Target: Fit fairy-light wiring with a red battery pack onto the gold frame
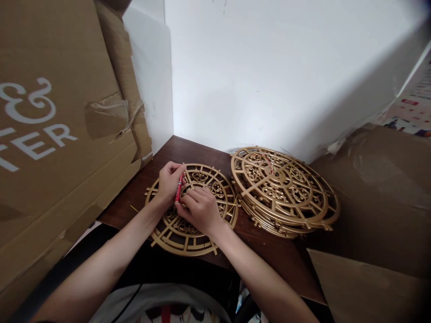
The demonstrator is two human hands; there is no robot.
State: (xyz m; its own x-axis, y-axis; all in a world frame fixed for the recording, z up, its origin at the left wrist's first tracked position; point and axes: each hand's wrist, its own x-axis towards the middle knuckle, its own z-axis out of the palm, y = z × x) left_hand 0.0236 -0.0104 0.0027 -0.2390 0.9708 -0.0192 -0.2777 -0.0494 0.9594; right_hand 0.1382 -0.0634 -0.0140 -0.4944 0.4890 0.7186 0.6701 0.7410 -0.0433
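Note:
Over the near gold openwork disc (198,246), a slim red pen-like stick (178,188) with pale bands slants between my hands. My left hand (170,179) is closed at its upper end, thumb and fingers pinched together. At the lower end, the curled fingers of my right hand (200,208) hold it, the hand resting over the disc's middle. The disc lies flat, with scrollwork panels, rings and short spokes past its rim. Part of its centre and left side is hidden by my hands and forearms. What the fingertips press on cannot be made out.
A stack of similar gold discs (286,188) stands at the right on the dark brown table (215,152), with thin red and yellow strands on top. A large printed cardboard box (67,112) rises at the left. More cardboard (377,188) bounds the right, and a white wall (256,80) the back.

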